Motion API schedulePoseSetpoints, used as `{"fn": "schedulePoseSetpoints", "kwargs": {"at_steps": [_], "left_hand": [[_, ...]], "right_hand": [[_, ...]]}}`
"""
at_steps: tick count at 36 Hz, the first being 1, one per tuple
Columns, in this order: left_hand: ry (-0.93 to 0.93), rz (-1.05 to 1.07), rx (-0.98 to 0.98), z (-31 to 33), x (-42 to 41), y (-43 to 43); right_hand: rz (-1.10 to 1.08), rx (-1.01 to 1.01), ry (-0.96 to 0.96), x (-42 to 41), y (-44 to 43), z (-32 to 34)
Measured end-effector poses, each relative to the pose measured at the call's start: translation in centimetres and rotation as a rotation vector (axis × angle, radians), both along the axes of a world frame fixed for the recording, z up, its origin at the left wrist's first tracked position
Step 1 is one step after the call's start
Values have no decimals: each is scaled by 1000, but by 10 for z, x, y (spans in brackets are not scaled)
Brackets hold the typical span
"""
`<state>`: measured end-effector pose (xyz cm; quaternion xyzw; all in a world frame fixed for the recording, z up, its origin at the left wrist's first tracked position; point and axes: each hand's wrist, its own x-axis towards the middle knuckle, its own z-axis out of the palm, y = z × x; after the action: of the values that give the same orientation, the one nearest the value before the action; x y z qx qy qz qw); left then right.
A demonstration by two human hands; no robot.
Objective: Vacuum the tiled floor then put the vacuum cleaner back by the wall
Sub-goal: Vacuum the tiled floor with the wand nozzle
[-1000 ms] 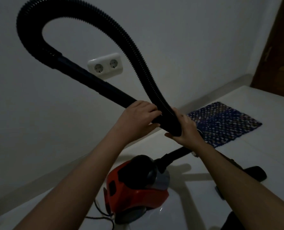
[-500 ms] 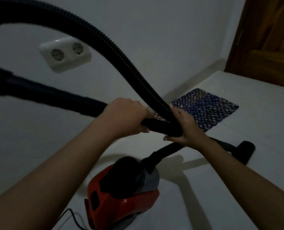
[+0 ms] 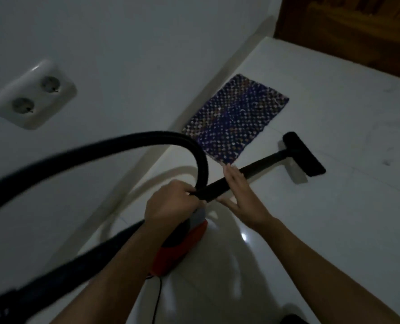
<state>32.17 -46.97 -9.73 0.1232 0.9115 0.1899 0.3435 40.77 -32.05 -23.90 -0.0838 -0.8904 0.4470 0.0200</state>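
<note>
The red and black vacuum cleaner body (image 3: 182, 244) sits on the white tiled floor (image 3: 334, 218) close to the wall, partly hidden by my left arm. Its black ribbed hose (image 3: 100, 150) arcs up to the left and comes down to my left hand (image 3: 171, 202), which grips the hose end just above the body. The rigid black tube (image 3: 264, 162) runs right to the floor nozzle (image 3: 304, 155), which lies flat on the tiles. My right hand (image 3: 241, 195) lies against the tube with straight fingers and the thumb below it.
A blue woven mat (image 3: 236, 120) lies along the wall beside the nozzle. A double wall socket (image 3: 33, 94) is at upper left. A wooden door (image 3: 357, 31) stands at the far right. The black power cord (image 3: 158, 295) trails from the body toward me.
The hose loop has swung down and left, and both hands have dropped close above the vacuum body. My right hand has let go of the hose and now lies flat against the tube.
</note>
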Motion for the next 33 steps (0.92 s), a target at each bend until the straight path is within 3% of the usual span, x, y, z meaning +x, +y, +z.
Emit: {"fn": "schedulePoseSetpoints", "kwargs": {"at_steps": [2, 6, 11, 18, 26, 33], "left_hand": [[-110, 113, 44, -4, 11, -5], [-293, 299, 158, -8, 46, -10], [-427, 342, 236, -19, 76, -10], [-613, 144, 357, -15, 99, -29], [-873, 191, 323, 6, 120, -60], [-865, 253, 396, 0, 153, -61]], "right_hand": [[-159, -229, -151, 17, -18, 11], [-535, -619, -273, 27, -50, 23], [-860, -1332, -157, 24, -63, 25], [-1010, -1205, -195, 34, -73, 21], [-1095, -1289, -213, 56, -81, 20], [-1119, -1468, -132, 88, -80, 20]]}}
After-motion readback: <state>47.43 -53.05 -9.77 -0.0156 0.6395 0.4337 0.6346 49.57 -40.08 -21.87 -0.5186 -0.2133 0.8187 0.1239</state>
